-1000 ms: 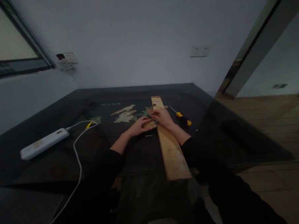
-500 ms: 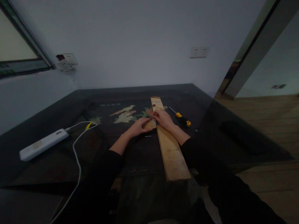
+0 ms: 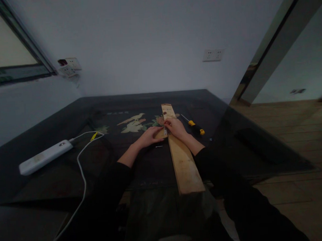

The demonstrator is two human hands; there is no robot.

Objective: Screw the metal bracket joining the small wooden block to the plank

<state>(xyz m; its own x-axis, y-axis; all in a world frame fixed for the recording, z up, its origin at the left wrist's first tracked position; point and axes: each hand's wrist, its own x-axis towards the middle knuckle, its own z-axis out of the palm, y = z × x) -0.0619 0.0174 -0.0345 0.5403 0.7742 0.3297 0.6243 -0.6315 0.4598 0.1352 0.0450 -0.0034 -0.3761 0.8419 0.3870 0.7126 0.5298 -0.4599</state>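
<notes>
A long wooden plank (image 3: 185,165) lies lengthwise on the dark table, its near end reaching past the table edge. My left hand (image 3: 148,137) is closed on a short wooden piece (image 3: 160,134) that butts against the plank's left side. Where the two meet sits a small metal plate (image 3: 165,132), partly covered by fingers. My right hand (image 3: 176,129) rests on the plank, its thumb and fingers pinched together at the plate. Whatever is in that pinch is too small to make out. To the right lies a screwdriver (image 3: 195,127) with a yellow and black handle.
A white power strip (image 3: 46,157) lies at the left, its white cable (image 3: 81,166) running over the table's front edge. Small metal bits, perhaps screws, lie near the left hand and right of the screwdriver. A dark flat object (image 3: 258,144) is at the right.
The camera view has shifted very slightly. Both hands keep their places at the joint, with no clear movement of the wood or the metal plate.
</notes>
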